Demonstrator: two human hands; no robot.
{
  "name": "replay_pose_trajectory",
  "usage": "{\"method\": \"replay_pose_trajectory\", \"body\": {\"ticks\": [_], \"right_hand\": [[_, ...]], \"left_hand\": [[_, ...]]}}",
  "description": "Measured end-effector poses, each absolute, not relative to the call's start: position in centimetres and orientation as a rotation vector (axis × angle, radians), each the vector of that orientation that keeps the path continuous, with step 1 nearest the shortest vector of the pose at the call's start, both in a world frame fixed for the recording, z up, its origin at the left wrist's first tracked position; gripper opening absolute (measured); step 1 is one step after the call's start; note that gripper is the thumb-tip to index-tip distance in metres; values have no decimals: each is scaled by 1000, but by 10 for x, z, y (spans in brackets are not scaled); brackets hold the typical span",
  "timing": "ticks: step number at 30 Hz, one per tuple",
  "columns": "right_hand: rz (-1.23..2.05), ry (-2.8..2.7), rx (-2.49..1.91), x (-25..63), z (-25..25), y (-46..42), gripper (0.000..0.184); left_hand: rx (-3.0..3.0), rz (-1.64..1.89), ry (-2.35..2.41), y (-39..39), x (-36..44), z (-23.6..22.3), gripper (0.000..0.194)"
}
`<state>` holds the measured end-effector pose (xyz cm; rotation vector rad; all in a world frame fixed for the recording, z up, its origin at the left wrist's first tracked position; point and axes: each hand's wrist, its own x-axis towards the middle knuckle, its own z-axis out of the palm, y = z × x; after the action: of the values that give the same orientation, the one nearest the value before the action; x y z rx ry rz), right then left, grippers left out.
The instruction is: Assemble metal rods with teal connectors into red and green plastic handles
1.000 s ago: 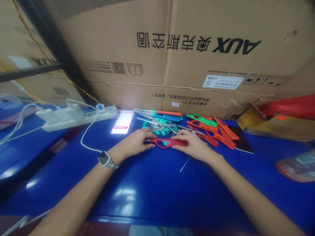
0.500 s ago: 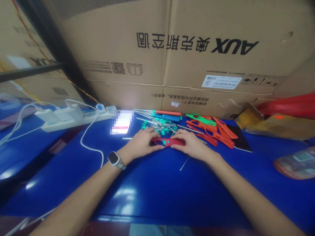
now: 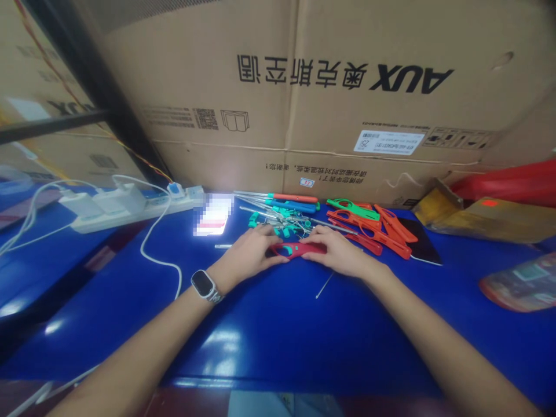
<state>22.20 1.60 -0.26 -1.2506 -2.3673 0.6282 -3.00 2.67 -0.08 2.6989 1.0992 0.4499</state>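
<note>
The lighter (image 3: 300, 249) is red, its trigger (image 3: 286, 249) teal; the table (image 3: 278, 341), blue. From the lighter: at two o'clock, orange shells (image 3: 393, 243) and one green shell (image 3: 366, 212); at twelve, a brown carton (image 3: 264, 35) with black lettering (image 3: 412, 79); at nine, a white power strip (image 3: 104, 221).

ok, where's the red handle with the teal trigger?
Head view, near centre: the red handle is held between the left hand and the right hand, just on the near side of the teal parts.

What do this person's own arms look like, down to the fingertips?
The left arm wears a watch: dark, round-cornered face, pale case, silvery band. The right arm shows nothing worn. Both look sleeveless and ungloved in view.
</note>
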Motion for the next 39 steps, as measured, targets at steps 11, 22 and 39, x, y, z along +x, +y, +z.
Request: {"method": "replay_pose_trajectory", "body": {"ticks": [11,22,39], "right_hand": [[773,-2311,-1416,205,14,2,22],[470,-2409,-1453,187,11,-17,23],[210,-2117,-1463,173,3,-23,28]], "left_hand": [[2604,395,1148,27,-27,0,36],[2741,570,947,35,-37,6,10],[1928,1552,1367,16,-20,9,30]]}}
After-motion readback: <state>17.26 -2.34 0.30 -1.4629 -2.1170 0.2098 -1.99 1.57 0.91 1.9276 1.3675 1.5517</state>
